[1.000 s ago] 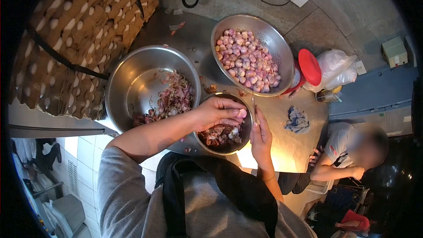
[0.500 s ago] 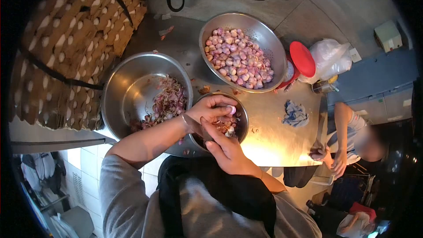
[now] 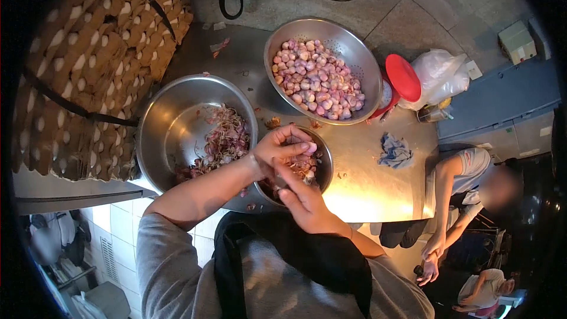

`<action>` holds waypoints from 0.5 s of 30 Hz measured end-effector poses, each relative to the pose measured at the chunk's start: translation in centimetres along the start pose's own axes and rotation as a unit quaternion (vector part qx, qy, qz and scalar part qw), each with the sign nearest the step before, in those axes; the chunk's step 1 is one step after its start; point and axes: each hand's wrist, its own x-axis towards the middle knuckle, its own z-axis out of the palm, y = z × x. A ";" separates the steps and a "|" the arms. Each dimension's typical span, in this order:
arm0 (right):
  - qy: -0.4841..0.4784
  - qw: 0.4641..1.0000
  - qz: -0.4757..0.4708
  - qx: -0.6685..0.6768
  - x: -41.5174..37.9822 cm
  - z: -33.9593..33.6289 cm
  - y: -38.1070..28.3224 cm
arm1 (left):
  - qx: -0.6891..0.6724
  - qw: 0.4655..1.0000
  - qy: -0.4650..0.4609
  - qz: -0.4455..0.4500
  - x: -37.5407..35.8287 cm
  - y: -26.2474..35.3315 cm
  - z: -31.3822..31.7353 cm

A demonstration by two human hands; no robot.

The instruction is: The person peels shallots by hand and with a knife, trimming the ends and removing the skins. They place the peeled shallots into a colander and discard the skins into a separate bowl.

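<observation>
One shallot (image 3: 310, 148) sits mid-frame, pinched between the thumb and fingers of the left hand (image 3: 276, 149), above the bowl (image 3: 325, 168). The right hand (image 3: 306, 204) is partly curled, close to the left; whether it grips anything I cannot tell. A smooth surface and small contact could let the shallot slip into the skins (image 3: 307, 171); crowded fingers could knock each other.

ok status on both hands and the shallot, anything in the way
Left hand holding shallot over small bowl. Right hand close by, grip unclear. Hands partly hide the bowl.
</observation>
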 end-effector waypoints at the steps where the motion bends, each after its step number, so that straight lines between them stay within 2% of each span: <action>1: 0.005 1.000 0.021 -0.017 -0.2 -0.4 0.4 | 0.006 1.000 0.014 -0.006 -0.1 0.3 0.2; 4: 0.113 0.993 0.042 0.016 -0.5 -1.1 1.6 | 0.035 0.998 0.053 -0.010 -0.6 1.1 1.0; 5: 0.135 0.990 0.010 -0.040 -0.5 -1.5 2.4 | 0.087 0.993 0.068 0.043 -0.4 0.8 0.9; 8: 0.133 0.981 0.128 -0.059 -1.3 -2.4 3.6 | 0.127 0.982 0.075 0.114 -0.2 0.1 0.3; 9: 0.132 0.979 0.129 -0.081 -1.4 -2.4 4.1 | 0.160 0.975 0.083 0.131 -0.2 -0.1 0.1; 11: 0.147 0.979 0.065 -0.127 -1.2 -2.1 5.2 | 0.227 0.955 0.097 0.162 -0.2 -0.4 -0.2; 13: 0.145 0.978 0.059 -0.136 -0.9 -1.8 5.1 | 0.220 0.953 0.108 0.179 -0.5 -0.3 0.4; 15: 0.127 0.979 0.112 -0.112 -0.7 -1.7 4.0 | 0.218 0.950 0.116 0.191 -0.6 -0.5 0.5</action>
